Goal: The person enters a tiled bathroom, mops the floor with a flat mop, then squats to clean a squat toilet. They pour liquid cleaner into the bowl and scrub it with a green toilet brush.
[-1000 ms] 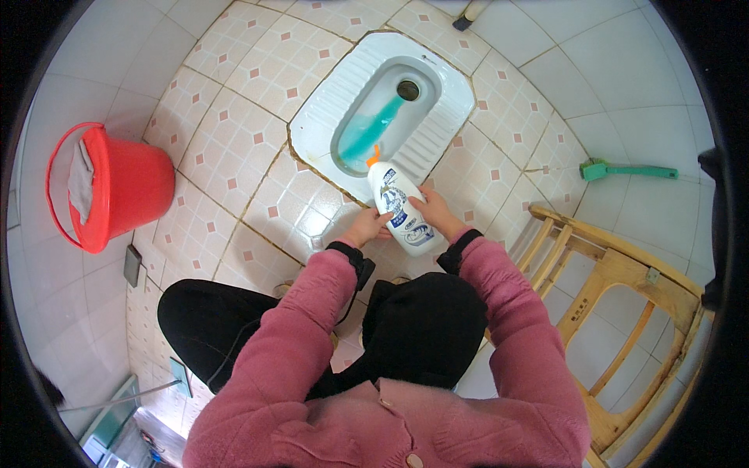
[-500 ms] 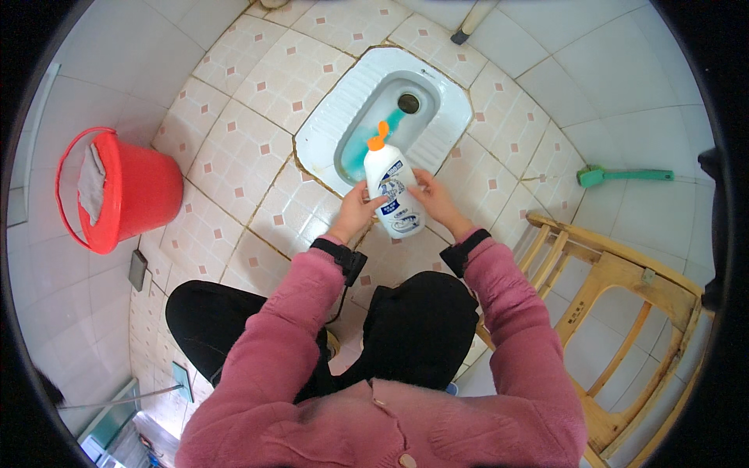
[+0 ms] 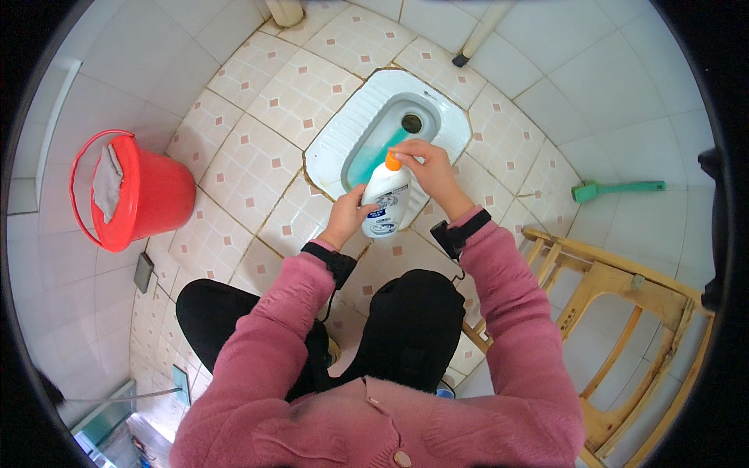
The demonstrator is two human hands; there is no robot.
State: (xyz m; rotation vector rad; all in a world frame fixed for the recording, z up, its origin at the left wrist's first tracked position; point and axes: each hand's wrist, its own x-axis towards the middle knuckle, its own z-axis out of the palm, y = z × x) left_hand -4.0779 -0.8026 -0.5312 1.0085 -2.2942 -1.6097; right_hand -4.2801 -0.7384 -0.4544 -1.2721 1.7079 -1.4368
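I hold a white cleaner bottle with an orange cap upright over the near end of a white squat toilet pan. My left hand grips the bottle's body from the left. My right hand is at the top, fingers closed on the orange cap. Blue-green liquid streaks the inside of the pan toward its drain hole. I squat in black trousers and a pink cardigan, with a dark strap on each wrist.
A red bucket with a grey cloth over its rim stands at the left wall. A green brush lies at the right. A wooden chair frame stands at my right. A pipe meets the tiled floor behind the pan.
The bottle went from tipped, nozzle down toward the pan, to upright. My right hand moved from the bottle's body up to the orange cap.
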